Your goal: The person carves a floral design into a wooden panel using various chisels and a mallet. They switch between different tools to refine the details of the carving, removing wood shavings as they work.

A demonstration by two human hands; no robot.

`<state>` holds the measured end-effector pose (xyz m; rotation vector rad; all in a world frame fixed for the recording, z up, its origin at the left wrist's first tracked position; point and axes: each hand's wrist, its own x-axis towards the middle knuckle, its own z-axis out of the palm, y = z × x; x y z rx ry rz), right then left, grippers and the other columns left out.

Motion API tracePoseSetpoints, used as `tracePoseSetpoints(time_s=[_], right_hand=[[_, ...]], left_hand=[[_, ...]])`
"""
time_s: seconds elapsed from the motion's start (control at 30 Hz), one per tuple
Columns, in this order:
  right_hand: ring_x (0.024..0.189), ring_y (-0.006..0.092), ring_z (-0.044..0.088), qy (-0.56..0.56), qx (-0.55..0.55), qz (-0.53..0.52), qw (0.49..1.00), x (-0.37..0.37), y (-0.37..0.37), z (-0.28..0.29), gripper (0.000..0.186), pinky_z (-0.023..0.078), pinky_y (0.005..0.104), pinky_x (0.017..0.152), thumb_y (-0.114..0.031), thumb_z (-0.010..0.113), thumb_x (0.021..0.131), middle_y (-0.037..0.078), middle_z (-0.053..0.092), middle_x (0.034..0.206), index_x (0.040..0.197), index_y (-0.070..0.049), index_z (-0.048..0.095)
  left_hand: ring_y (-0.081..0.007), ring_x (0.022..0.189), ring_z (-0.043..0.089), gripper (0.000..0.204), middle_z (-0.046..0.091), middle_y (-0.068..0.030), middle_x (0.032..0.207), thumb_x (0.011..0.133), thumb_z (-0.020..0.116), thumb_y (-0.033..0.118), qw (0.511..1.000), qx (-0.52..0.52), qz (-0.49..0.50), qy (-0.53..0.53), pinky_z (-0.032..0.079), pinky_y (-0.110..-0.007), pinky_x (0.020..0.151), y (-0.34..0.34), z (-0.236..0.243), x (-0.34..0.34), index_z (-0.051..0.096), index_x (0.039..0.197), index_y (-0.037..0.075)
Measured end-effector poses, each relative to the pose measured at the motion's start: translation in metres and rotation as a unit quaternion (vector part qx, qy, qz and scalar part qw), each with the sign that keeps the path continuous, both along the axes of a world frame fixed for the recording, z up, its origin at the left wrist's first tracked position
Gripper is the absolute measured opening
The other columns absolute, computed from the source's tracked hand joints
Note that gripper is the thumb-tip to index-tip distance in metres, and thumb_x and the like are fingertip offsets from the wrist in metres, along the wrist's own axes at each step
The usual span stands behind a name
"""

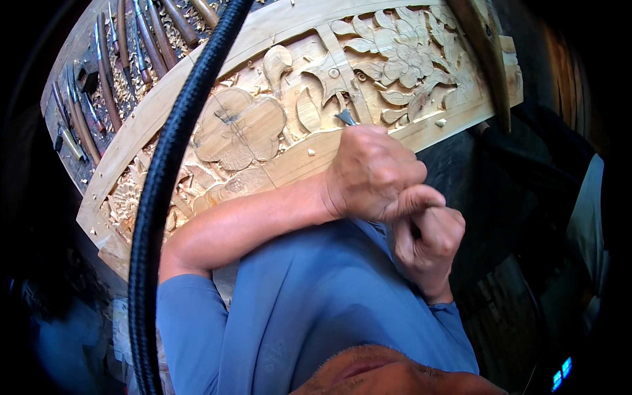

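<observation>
My left hand (375, 172) is closed round a chisel, whose steel blade (344, 117) projects above the knuckles onto the lower border of a curved, pale carved wooden panel (289, 164), just below a leaf relief. My right hand (428, 247) is closed directly below and to the right, against my left thumb, at the handle end of the chisel; the handle itself is hidden by my fingers. The panel has a large smooth flower shape (237, 128) left of the blade and finer flowers and leaves (401, 62) above and to the right.
Several chisels and gouges (105, 72) lie among wood shavings on the bench at upper left. A black braided hose (161, 184) crosses the view diagonally. A long wooden piece (488, 59) lies over the panel's right end. A pale cloth (586, 224) hangs at far right.
</observation>
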<state>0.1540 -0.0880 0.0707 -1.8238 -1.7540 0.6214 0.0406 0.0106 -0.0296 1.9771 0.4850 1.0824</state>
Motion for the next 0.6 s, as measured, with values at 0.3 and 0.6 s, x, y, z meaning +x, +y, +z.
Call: tracePoseSetpoints(time_s=[0.3,0.6], right_hand=[[0.052,0.0315,0.058,0.020,-0.016,-0.002,1.000,0.000,0.004,0.009,0.012,0.043,0.0374,0.052,0.014,0.071,0.081,0.014,0.056,0.065,0.082,0.003,0.067],[0.057,0.0292,0.063,-0.006,-0.031,-0.026,0.999,-0.001,0.002,0.010,0.024,0.048,0.0416,0.053,0.011,0.074,0.080,0.010,0.060,0.070,0.092,-0.009,0.075]], left_hand=[[-0.0253,0.051,0.045,0.062,0.039,-0.0035,0.059,0.110,0.053,0.057,0.999,-0.004,-0.034,-0.040,0.031,-0.039,0.051,0.002,-0.002,-0.001,0.048,0.065,0.014],[-0.0261,0.050,0.057,0.060,0.051,-0.0040,0.056,0.102,0.069,0.051,0.997,-0.003,-0.067,-0.024,0.043,-0.039,0.049,0.012,-0.001,-0.002,0.048,0.059,0.015]])
